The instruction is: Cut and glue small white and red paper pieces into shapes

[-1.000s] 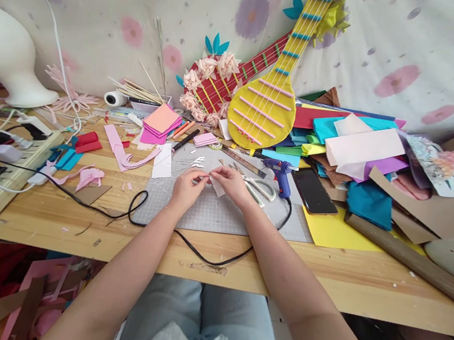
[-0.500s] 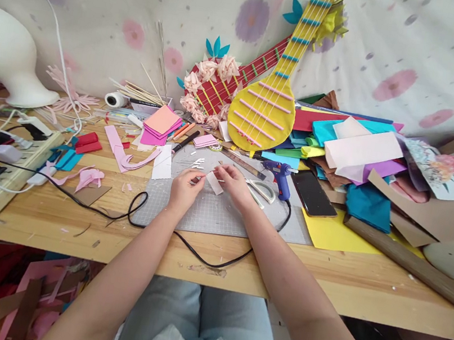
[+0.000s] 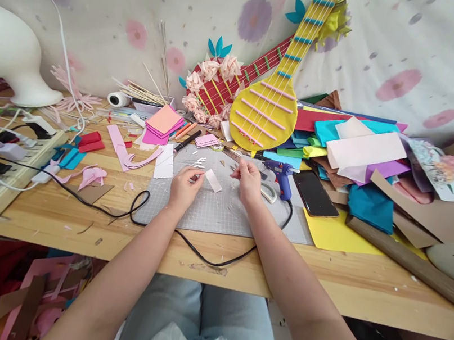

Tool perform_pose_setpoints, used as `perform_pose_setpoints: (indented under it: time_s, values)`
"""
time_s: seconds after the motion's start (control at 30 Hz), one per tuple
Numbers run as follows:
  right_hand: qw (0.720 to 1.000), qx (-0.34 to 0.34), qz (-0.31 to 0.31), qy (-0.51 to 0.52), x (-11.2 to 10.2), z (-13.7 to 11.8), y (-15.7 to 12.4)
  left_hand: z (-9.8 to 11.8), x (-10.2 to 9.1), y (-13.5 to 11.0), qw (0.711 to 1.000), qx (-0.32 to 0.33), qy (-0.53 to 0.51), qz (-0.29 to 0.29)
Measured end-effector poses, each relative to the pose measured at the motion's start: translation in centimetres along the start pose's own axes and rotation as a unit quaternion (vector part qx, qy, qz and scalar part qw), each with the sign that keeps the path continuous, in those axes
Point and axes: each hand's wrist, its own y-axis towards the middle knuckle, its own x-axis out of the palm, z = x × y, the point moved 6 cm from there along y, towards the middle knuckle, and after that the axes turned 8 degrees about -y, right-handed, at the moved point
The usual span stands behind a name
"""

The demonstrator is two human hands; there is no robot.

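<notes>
1. One pale strip point(image 3: 213, 181) lies on the grey mat point(image 3: 220, 214) between the left hand point(image 3: 184, 191) and the right hand point(image 3: 251, 186), just beside the left fingertips.
2. Left fingers are narrowly pinched, right fingers curled in; whether either holds something tiny, I cannot tell.
3. Small white pieces point(image 3: 199, 162) lie beyond the left hand.
4. Partly hidden scissors point(image 3: 270, 193) and a blue glue gun point(image 3: 281, 178) are near the right.

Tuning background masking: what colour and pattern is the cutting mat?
The cutting mat is grey with a fine pale grid, best seen in the head view.
</notes>
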Motion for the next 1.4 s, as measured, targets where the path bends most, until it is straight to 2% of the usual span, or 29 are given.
perform_pose_setpoints:
  time_s: [0.1, 0.27, 0.4, 0.57, 0.67, 0.8, 1.07, 1.27, 1.4]
  values:
    - [0.999, -0.029, -0.027, 0.029, 0.7, -0.4, -0.4, 0.2, 0.0, 0.0, 1.000, 0.007, 0.005, 0.001]
    - [0.989, 0.041, -0.144, 0.006, 3.5, 0.4, -2.1, 1.1, 0.2, -0.1, 0.996, 0.070, 0.048, -0.013]
    - [0.987, 0.056, -0.149, -0.007, 4.4, 0.8, -2.5, 1.6, 0.6, -0.2, 0.991, 0.100, 0.079, -0.032]
    - [0.986, 0.078, -0.147, 0.011, 4.3, 1.2, -2.4, 1.8, 0.8, -0.3, 0.990, 0.099, 0.091, -0.037]
    - [0.987, 0.086, -0.135, 0.009, 4.0, 1.4, -2.3, 1.8, 0.8, -0.3, 0.993, 0.073, 0.087, -0.040]
    - [0.989, 0.075, -0.129, -0.006, 3.8, 1.2, -2.3, 1.3, 0.7, -0.4, 0.998, 0.004, 0.052, -0.044]
    - [0.984, 0.009, -0.131, -0.122, 4.0, 0.6, -2.5, -1.0, 1.2, -0.3, 0.990, -0.092, -0.094, -0.056]
    - [0.986, 0.004, -0.129, -0.107, 4.1, 0.5, -2.5, -1.5, 1.3, -0.4, 0.988, -0.110, -0.093, -0.050]
    - [0.988, 0.044, -0.140, -0.044, 4.1, 0.5, -2.6, -1.6, 1.2, -0.3, 0.987, -0.118, -0.109, -0.024]
